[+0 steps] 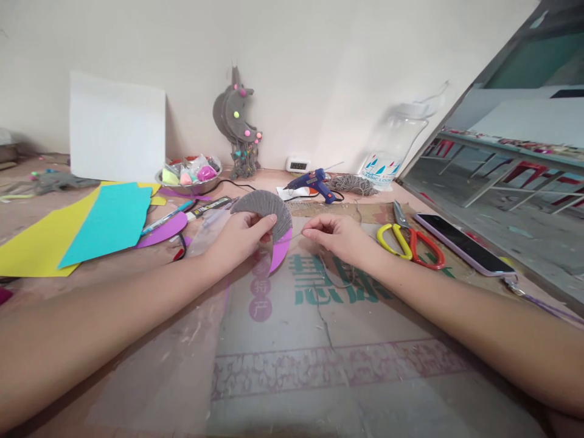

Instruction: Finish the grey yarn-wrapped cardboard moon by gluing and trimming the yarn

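A crescent moon cutout [281, 248] of purple sheet is wrapped in grey yarn over most of its length, with its lower tip bare. My left hand [241, 234] pinches it between thumb and fingers. To the right of it, my right hand [335, 236] is closed, thumb against fingertips, on a strand of grey yarn [297, 235]. That strand runs taut from the crescent's edge to my fingertips. More of the yarn trails below my right hand across the printed plastic sheet [274, 340].
Scissors [410, 243] and a phone [465, 243] lie to the right. Behind stand a blue glue gun [314, 184], a yarn bundle [353, 184], a clock [298, 164] and a glass jug [392, 146]. Colored sheets [109, 222] and a bowl [191, 185] are left. A grey moon ornament [237, 118] hangs on the wall.
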Available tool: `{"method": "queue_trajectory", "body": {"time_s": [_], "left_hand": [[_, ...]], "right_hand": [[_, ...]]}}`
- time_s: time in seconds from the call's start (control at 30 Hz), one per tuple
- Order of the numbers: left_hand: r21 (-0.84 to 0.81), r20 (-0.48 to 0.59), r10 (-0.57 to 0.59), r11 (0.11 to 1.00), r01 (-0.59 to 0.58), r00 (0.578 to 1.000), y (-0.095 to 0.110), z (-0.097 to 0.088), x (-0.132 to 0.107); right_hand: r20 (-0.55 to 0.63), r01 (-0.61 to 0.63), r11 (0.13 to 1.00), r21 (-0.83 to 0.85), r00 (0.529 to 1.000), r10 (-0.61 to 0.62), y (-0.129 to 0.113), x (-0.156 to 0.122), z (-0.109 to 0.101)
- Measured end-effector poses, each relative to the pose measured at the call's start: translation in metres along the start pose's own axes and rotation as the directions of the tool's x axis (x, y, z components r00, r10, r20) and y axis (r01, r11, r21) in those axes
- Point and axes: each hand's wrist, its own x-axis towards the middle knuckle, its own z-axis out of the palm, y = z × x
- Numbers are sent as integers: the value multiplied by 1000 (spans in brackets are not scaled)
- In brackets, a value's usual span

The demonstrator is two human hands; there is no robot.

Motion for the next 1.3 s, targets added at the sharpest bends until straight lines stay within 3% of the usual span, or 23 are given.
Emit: {"method": "queue_trajectory", "body": {"time_s": [0.33,1.03,1.3], "left_hand": [[102,92,-52,994,42,994,10,-1,-5],[100,157,-15,995,-1,987,7,0,-4],[48,187,-54,998,46,981,7,0,-4]], "right_hand": [[-104,15,1000,16,995,-13,1,-2,8],[-175,43,998,43,984,-34,-3,-6,9],[-195,72,992,105,979,-51,-1,-4,8]]}}
